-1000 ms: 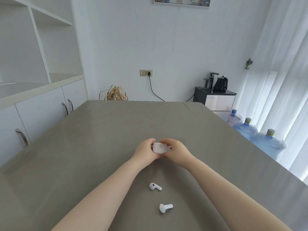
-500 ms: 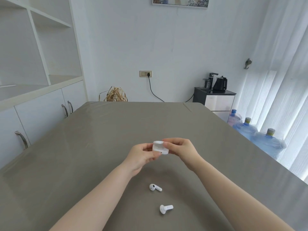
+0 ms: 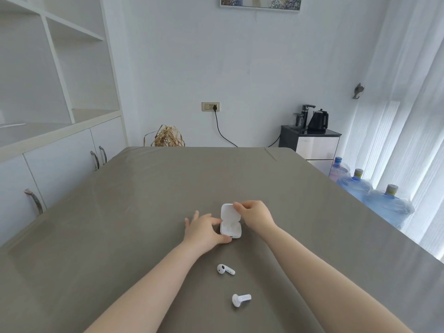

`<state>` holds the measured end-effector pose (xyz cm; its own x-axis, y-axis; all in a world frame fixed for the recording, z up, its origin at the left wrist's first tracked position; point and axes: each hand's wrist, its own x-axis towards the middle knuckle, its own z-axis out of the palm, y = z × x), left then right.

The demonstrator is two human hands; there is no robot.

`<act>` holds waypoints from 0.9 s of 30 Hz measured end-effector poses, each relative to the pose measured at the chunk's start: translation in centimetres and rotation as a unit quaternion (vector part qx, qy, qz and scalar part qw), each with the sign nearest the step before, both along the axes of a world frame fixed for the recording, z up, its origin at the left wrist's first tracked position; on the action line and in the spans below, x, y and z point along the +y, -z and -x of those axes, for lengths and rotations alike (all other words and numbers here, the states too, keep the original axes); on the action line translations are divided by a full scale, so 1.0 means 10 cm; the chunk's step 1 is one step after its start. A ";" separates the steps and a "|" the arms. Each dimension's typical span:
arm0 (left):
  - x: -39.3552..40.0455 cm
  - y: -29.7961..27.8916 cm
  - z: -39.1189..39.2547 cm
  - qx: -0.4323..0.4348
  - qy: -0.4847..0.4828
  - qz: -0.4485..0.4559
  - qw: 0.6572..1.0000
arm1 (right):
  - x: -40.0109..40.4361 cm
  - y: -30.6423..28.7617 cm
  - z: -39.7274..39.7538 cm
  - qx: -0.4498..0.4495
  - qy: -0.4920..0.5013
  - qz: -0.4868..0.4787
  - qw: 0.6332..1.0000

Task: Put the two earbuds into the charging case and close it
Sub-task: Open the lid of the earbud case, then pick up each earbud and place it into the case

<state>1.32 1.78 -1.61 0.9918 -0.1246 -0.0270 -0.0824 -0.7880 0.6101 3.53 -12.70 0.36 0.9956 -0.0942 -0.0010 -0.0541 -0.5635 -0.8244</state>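
A white charging case (image 3: 230,227) rests on the grey table (image 3: 120,224) with its lid swung up and back, its two slots bare. My left hand (image 3: 204,228) grips the case's base from the left with thumb and fingers. My right hand (image 3: 254,216) pinches the top edge of the raised lid. Two white earbuds lie on the table nearer to me, between my forearms: one earbud (image 3: 225,269) just below the case, the other earbud (image 3: 240,300) closer and slightly right.
White cabinets (image 3: 60,159) and shelves line the left side. A dark side cabinet (image 3: 312,143) with a kettle stands at the back right, with blue water bottles (image 3: 384,200) on the floor by the curtains. A woven straw object (image 3: 168,138) sits beyond the table's far edge.
The case was closed and held up between both hands; now it sits on the table with the lid flipped open. The earbuds have not moved.
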 end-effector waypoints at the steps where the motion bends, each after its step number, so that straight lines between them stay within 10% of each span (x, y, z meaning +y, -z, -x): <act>1: 0.00 0.00 -0.01 0.003 -0.001 -0.006 1.000 | 0.00 0.00 0.00 0.001 -0.004 0.002 1.000; 10: 0.09 -0.22 0.29 -0.076 0.017 0.033 0.996 | -0.05 -0.13 0.38 -0.102 -0.012 0.025 0.994; 16: 0.16 -0.16 0.65 -0.045 0.087 0.011 0.995 | -0.04 -0.13 0.86 0.015 -0.232 0.145 0.962; 27: 0.12 -0.07 0.75 -0.080 0.074 -0.055 0.992 | 0.06 -0.01 0.91 -0.006 -0.219 0.220 0.951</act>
<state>-6.21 2.99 -0.92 0.9555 -0.2743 0.1088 -0.2916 -0.8213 0.4903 -5.60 -12.12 0.49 0.9389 0.3410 -0.0465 0.2728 -0.8199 -0.5034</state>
